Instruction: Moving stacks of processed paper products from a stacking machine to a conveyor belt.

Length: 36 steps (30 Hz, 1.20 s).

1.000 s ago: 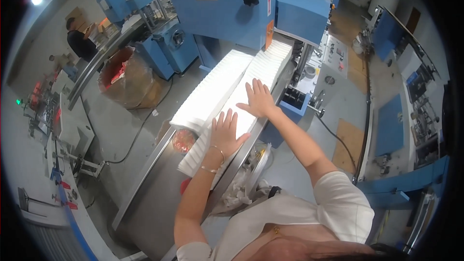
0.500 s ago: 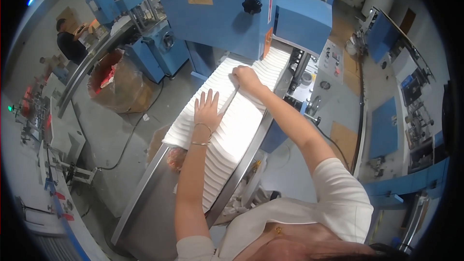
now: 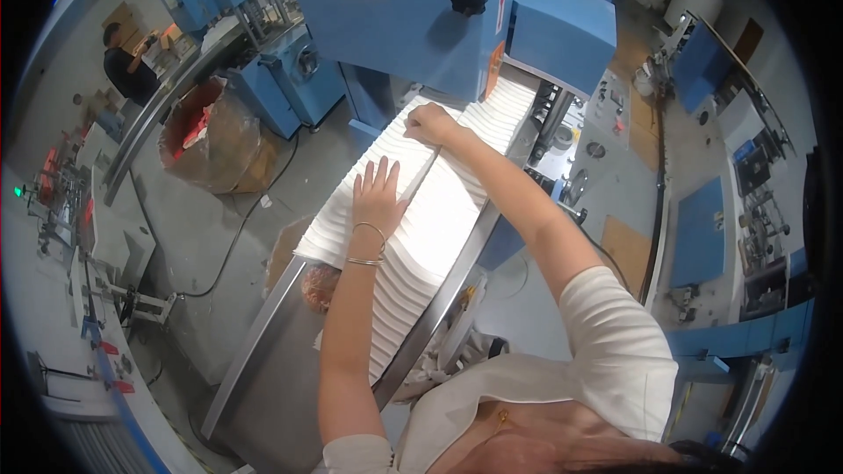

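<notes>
Overlapping white sheets, perhaps paper (image 3: 430, 237), lie fanned in long ridged rows on a metal-edged feed table (image 3: 272, 386). My left hand (image 3: 379, 202) rests flat on the near left part of the rows, its fingers spread and holding nothing. Farther up, my right hand (image 3: 430, 125) is closed over the top of the left row, fingers curled down against the sheets. Whether a sheet edge is pinched in them is hidden. A dark gap runs between the rows just below my right wrist.
The rows run up to a large blue machine (image 3: 395, 26) with a black knob (image 3: 468, 0). To the left stands a bagged carton (image 3: 198, 145) with red scraps. A cable (image 3: 233, 250) crosses the floor. A person (image 3: 130, 66) stands at the far left.
My right hand has slid a little to the left across the sheets, and the gap between the rows shows more. My left hand stays in place. The view has shifted slightly.
</notes>
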### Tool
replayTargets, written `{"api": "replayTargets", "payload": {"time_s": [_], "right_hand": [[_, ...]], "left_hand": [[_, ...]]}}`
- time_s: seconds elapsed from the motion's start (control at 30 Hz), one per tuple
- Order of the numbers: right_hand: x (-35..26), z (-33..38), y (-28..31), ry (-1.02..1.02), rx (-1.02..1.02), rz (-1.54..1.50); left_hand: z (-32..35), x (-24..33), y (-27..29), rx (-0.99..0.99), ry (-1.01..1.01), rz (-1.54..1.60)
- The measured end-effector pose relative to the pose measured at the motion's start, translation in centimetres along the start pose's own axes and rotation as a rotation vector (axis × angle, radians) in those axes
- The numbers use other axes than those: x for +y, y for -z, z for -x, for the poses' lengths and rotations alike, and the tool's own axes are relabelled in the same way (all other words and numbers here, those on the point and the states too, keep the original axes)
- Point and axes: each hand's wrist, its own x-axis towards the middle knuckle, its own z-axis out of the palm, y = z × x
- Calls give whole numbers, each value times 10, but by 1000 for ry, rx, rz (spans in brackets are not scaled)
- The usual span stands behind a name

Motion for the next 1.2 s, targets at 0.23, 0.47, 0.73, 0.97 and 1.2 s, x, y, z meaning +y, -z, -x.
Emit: {"api": "replayTargets", "payload": {"time_s": [0.23,0.47,0.73,0.97,1.2], "right_hand": [[2,-4,-5,5,-41,126],[9,-2,-20,196,-97,395],[-11,-5,-10,119,-290,272],[-7,-5,0,-6,-251,64],[-10,-12,3,-107,-133,-30]], "left_hand": [[0,4,3,-23,5,-3],[-4,9,5,-81,18,-13],[-49,18,-3,-124,64,-48],[-48,16,-8,-83,96,-7],[-49,15,-8,-62,79,14]]}}
